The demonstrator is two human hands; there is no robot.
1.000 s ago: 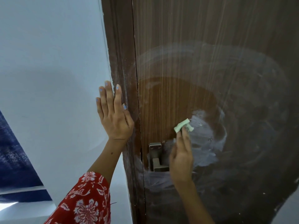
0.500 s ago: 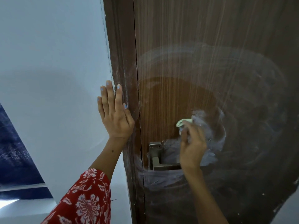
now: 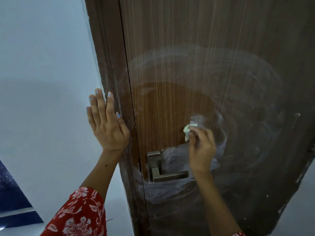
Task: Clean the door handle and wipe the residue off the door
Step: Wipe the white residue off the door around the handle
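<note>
A dark brown wooden door (image 3: 170,48) fills the middle and right of the view, smeared with whitish residue (image 3: 247,103) in wide arcs. A clean brown patch shows above the metal lever handle (image 3: 167,175) at the door's left edge. My right hand (image 3: 202,147) presses a small crumpled pale green cloth (image 3: 188,131) against the door, just above and right of the handle. My left hand (image 3: 106,123) lies flat, fingers spread, on the wall beside the door frame (image 3: 109,65).
A white wall (image 3: 42,65) fills the left side. A dark blue surface (image 3: 12,193) sits at the lower left. A red floral sleeve (image 3: 76,217) covers my left forearm. The door's right edge (image 3: 305,169) slants down at the far right.
My right hand has swept the cloth rightward and slightly up across the door, away from the handle, which is now uncovered. My left hand has stayed flat on the wall.
</note>
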